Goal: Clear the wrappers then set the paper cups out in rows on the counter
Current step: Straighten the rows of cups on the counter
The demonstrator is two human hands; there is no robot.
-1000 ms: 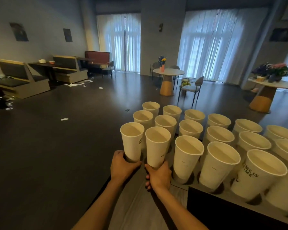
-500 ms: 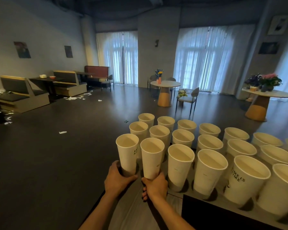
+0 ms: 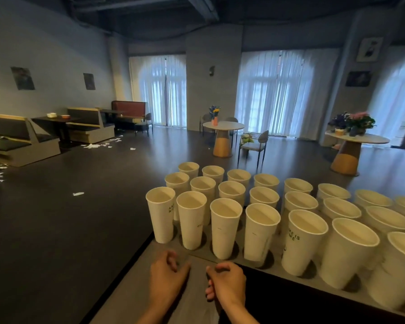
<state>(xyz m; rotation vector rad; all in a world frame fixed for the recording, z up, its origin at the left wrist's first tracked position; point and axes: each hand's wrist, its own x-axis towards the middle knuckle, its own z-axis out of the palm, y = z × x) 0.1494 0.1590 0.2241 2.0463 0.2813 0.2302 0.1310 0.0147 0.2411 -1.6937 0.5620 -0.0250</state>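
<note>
Paper cups (image 3: 262, 206) stand upright in three rows on the counter (image 3: 197, 260). Half a second ago the left hand (image 3: 167, 274) gripped the end cup (image 3: 160, 215) and the right hand (image 3: 227, 282) the second cup (image 3: 191, 219); both cups now stand free at the front row's left end. Both hands have withdrawn, fingers loosely curled, holding nothing. Judgement: this pair is placed. Paper scraps (image 3: 78, 194) lie on the floor.
</note>
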